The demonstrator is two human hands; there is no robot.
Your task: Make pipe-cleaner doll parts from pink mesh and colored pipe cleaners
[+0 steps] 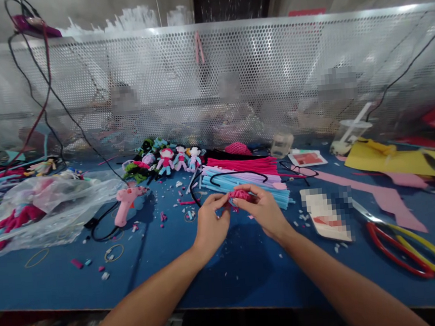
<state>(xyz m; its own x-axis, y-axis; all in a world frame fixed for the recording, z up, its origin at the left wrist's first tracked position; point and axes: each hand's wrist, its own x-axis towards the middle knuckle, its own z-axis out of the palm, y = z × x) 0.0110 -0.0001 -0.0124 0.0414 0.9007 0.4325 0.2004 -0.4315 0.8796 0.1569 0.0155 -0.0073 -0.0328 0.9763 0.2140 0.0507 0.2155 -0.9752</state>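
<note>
Both hands meet over the middle of the blue table, holding a small dark-pink fuzzy piece [239,195] between them. My left hand [213,221] pinches its left end with thumb and forefinger. On the other side, my right hand [264,208] grips it with thumb and fingertips. Part of the piece is hidden by the fingers. Just beyond the hands lie bundles of pipe cleaners: light-blue ones [222,179], lilac ones and dark-pink ones [240,165]. A curved black pipe cleaner [237,173] rests across them.
A pink glue gun [125,205] with a black cord lies at left, near plastic bags [72,198]. Small dolls [166,161] stand at the back. To the right are a phone-like pale object [327,219], large scissors [400,251], pink felt [392,203] and yellow sheet [377,156].
</note>
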